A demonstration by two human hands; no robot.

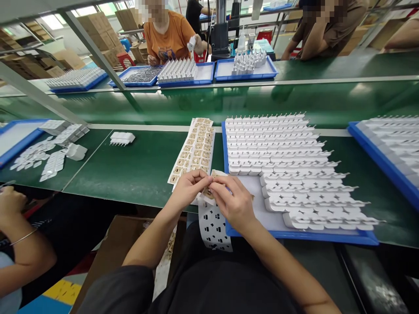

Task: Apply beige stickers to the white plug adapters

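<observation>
Both hands, left and right, pinch fingertips together over the adhesive strip at the tabletop's near edge, the blue tray just right of them.

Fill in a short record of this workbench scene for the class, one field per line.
Left hand: fingertips meeting the right hand's
Right hand: fingertips bent inward
Between fingertips: too small to tell
Ahead of hands: sheets of tan pieces
Below hands: white strip with dark shapes, hanging down
Right side: blue tray holding rows of white parts
Across the bench: person in orange shirt
</observation>
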